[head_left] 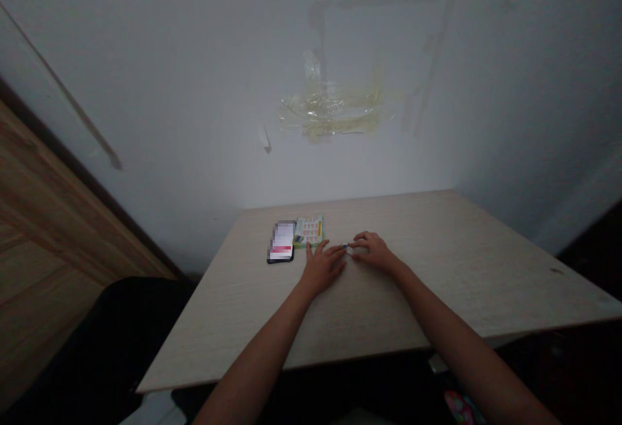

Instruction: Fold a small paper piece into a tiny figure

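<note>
A tiny white piece with a dark blue mark lies between my hands at the tabletop, partly covered by fingertips; its kind is too small to make out. My left hand rests palm down with its fingers spread, one fingertip touching the left side of this piece. From the right, my right hand closes its thumb and forefinger around the other side. Just beyond my left fingers lies a small printed booklet or pad with a green edge. Beside it, a phone with its screen lit lies face up.
The pale wooden table runs up to a grey-white wall bearing patches of clear tape. At left stand a wooden panel and a dark, cloth-like shape.
</note>
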Demonstrator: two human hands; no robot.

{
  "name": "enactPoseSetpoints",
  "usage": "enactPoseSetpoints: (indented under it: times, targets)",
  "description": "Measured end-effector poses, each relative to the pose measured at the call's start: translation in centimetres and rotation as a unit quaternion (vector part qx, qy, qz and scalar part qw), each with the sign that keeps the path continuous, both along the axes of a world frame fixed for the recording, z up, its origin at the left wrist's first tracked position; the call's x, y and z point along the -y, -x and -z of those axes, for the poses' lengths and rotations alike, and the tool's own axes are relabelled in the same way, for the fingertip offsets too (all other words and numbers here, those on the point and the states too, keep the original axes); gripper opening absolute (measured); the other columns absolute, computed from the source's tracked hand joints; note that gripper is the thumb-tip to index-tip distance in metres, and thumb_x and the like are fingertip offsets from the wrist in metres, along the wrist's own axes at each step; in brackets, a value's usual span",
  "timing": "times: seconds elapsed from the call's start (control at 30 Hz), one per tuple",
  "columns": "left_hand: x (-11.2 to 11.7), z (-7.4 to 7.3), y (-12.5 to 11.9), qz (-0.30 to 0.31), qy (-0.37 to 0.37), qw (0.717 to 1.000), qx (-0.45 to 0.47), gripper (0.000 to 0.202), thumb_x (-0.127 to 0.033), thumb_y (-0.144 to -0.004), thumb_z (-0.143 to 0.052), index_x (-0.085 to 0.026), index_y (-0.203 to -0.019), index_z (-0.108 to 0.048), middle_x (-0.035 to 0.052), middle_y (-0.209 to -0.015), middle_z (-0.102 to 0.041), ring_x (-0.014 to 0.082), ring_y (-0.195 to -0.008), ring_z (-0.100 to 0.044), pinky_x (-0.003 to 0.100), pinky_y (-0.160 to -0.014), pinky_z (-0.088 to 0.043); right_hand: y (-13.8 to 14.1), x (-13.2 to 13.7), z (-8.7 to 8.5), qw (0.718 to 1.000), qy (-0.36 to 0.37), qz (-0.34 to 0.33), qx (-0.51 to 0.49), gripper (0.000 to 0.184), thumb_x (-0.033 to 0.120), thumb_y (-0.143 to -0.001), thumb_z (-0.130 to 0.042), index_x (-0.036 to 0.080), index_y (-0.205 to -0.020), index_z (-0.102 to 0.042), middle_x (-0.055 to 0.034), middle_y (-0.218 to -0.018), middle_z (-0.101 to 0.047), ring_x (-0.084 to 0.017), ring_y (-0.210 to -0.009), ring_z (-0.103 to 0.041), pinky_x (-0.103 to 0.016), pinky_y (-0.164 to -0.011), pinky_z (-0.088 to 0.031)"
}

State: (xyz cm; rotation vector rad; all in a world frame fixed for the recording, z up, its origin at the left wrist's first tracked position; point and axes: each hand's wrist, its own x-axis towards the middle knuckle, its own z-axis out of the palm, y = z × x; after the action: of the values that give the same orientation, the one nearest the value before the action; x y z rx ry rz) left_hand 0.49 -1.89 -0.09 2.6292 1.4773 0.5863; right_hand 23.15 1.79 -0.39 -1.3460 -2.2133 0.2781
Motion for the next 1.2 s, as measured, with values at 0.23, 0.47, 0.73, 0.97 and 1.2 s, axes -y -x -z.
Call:
enactPoseSetpoints:
  times: [0.23, 0.47, 0.73, 0.97, 1.2]
  targets:
    - [-0.2, -0.1, 0.0, -0.037, 0.015, 0.999, 0.012, 0.038, -0.044, -0.095, -0.048, -0.04, -0.132, -0.056, 0.0003, -0.138, -0.059, 0.0328, -0.138, -0.034, 0.075, -0.11, -0.006, 0.2, 0.4, -0.3, 1.0, 0.001, 0.003, 0.001, 0.033, 0.037, -0.078, -0.075, 0.029, -0.11, -0.073, -0.0081, -0.119, -0.063, -0.025, -0.113, -0.055, -0.041, -0.099, -0.043]
    - [-0.1, -0.7, 0.0, -0.032, -0.009, 0.999, 0.031, 0.027, -0.037, -0.092, -0.056, -0.035, -0.116, -0.068, 0.0019, -0.12, -0.07, 0.0288, -0.127, -0.045, 0.069, -0.112, -0.008, 0.1, 0.3, -0.1, 1.0, -0.019, -0.012, -0.018, 0.024, 0.033, -0.08, -0.073, 0.031, -0.103, -0.076, -0.0065, -0.114, -0.066, -0.023, -0.109, -0.057, -0.04, -0.098, -0.044]
    - [-0.1, -0.9, 0.0, -0.017, -0.014, 0.999, 0.041, 0.021, -0.032, -0.091, -0.059, -0.034, -0.107, -0.071, 0.0009, -0.108, -0.073, 0.0242, -0.119, -0.05, 0.066, -0.113, -0.008, -0.1, -0.4, 0.2, 0.997, -0.007, -0.041, -0.067, 0.017, 0.028, -0.084, -0.066, 0.024, -0.096, -0.077, -0.0069, -0.103, -0.07, -0.021, -0.1, -0.06, -0.036, -0.094, -0.046]
    - [-0.1, -0.7, -0.1, -0.029, -0.007, 0.998, 0.06, 0.021, -0.032, -0.091, -0.057, -0.032, -0.108, -0.071, 0.0024, -0.112, -0.072, 0.0264, -0.122, -0.05, 0.068, -0.112, -0.009, 0.2, -0.4, 0.0, 0.992, -0.003, -0.058, -0.113, 0.017, 0.026, -0.084, -0.064, 0.021, -0.095, -0.076, -0.0068, -0.096, -0.073, -0.02, -0.095, -0.063, -0.034, -0.091, -0.047]
    - [-0.4, -1.0, -0.9, -0.052, 0.019, 0.996, 0.075, 0.03, -0.034, -0.09, -0.06, -0.035, -0.12, -0.064, 0.0026, -0.116, -0.071, 0.0244, -0.124, -0.051, 0.068, -0.113, -0.007, 0.7, -0.2, -0.3, 0.983, 0.014, -0.031, -0.178, 0.021, 0.027, -0.085, -0.06, 0.021, -0.098, -0.075, -0.0076, -0.099, -0.074, -0.02, -0.096, -0.066, -0.037, -0.092, -0.049]
